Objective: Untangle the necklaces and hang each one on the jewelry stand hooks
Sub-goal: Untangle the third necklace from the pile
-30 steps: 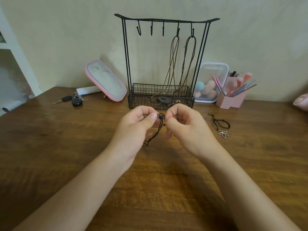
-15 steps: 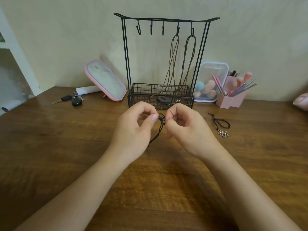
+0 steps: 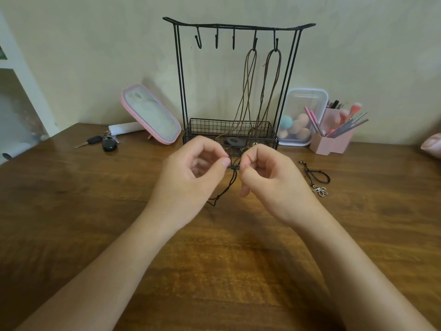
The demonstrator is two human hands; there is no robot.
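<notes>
- Little has moved in the last second: left hand [image 3: 191, 180] and right hand [image 3: 269, 185] stay close together.
- Both pinch the black necklace [image 3: 234, 167], its tail dangling toward 7 o'clock.

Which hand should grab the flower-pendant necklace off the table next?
Likely the right hand: the black-cord necklace with silver flower pendant lies just to its right; the left hand would have to cross over. Both pinch the knotted black cord.

Bare left grip [image 3: 188, 180], bare right grip [image 3: 272, 185], bare forearms [image 3: 124, 256].
</notes>
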